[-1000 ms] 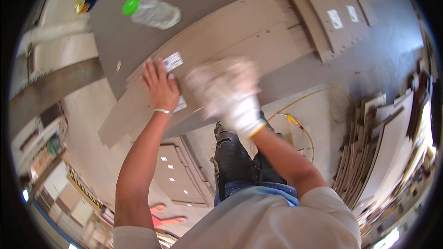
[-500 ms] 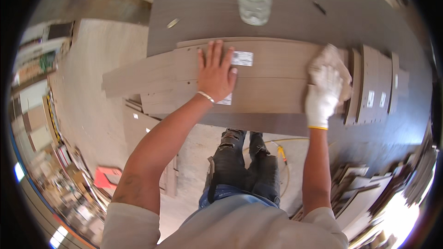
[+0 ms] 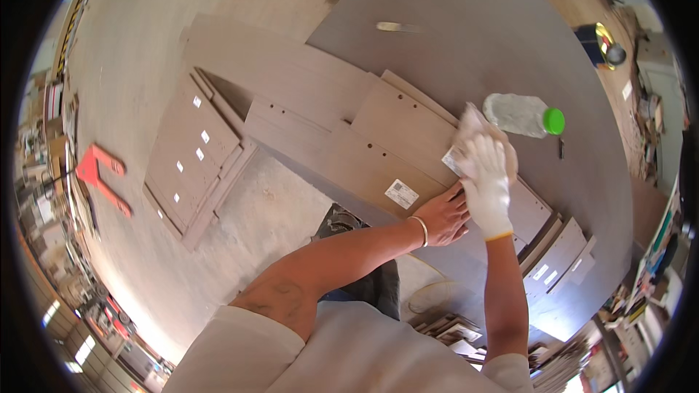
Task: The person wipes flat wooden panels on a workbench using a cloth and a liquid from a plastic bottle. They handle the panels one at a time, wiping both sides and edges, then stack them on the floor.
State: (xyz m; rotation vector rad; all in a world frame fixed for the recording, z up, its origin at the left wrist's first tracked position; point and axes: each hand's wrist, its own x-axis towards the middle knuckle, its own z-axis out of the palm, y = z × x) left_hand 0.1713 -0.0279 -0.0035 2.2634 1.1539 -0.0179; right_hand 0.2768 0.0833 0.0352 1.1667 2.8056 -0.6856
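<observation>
My right hand [image 3: 486, 187], in a white knit glove with a yellow cuff, is closed on a pale crumpled rag [image 3: 507, 149]. It presses the rag onto brown wood-grain boards [image 3: 349, 163], beside a white label [image 3: 452, 160] on the far board. Bare, with a bracelet at the wrist, my left hand [image 3: 443, 219] lies flat on the near board by its front edge. Its fingers reach close to the gloved hand. Another white label [image 3: 401, 193] is just left of that hand. Small dark holes dot the boards' left ends.
The dark table [image 3: 444, 0] carries a clear jar [image 3: 513, 114] with a green lid, a small dark tool [image 3: 561, 149], a pale strip [image 3: 397, 27] and more labelled boards [image 3: 557, 254] at the right. Left on the floor are stacked panels [image 3: 191, 167] and a red pallet jack [image 3: 102, 174].
The view has turned, so the table now slants. The gloved hand has slid the rag leftward along the boards to the far label. My left hand has moved right, toward the front edge.
</observation>
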